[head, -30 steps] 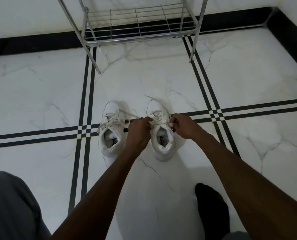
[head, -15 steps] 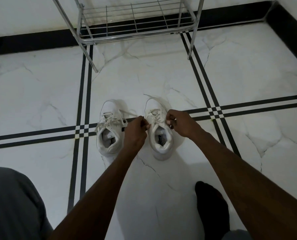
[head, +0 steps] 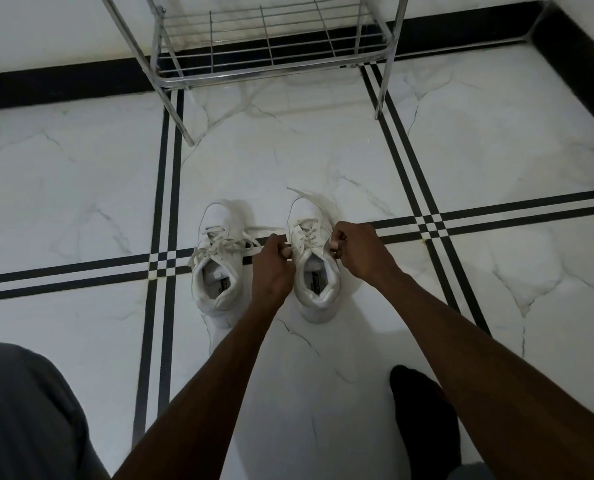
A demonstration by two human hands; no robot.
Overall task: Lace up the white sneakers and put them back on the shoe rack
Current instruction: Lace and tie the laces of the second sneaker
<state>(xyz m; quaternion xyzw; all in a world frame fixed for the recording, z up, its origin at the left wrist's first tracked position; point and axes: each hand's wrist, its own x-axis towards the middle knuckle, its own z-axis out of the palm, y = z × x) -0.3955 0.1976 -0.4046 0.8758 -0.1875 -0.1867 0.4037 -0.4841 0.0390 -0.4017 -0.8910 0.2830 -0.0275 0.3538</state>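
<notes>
Two white sneakers stand side by side on the marble floor, toes pointing away from me. The left sneaker [head: 216, 268] has loose laces crossing its tongue. The right sneaker [head: 314, 271] sits between my hands. My left hand [head: 273, 266] is closed on a lace end at that shoe's left side. My right hand [head: 359, 252] pinches the other lace end at its right side. A loose lace tip trails past the right shoe's toe. The metal shoe rack [head: 271, 69] stands farther back by the wall, its wire bottom shelf bare.
White marble floor [head: 80, 188] with black stripe lines runs all around. A black skirting band lines the walls at the back and right. My grey-clad knee [head: 21, 417] is at lower left, my black-socked foot [head: 423, 420] at lower right.
Both hands have shifted slightly apart and back along the right sneaker, pulling its lace ends sideways. The camera has tilted a little, so the rack looks nearer.
</notes>
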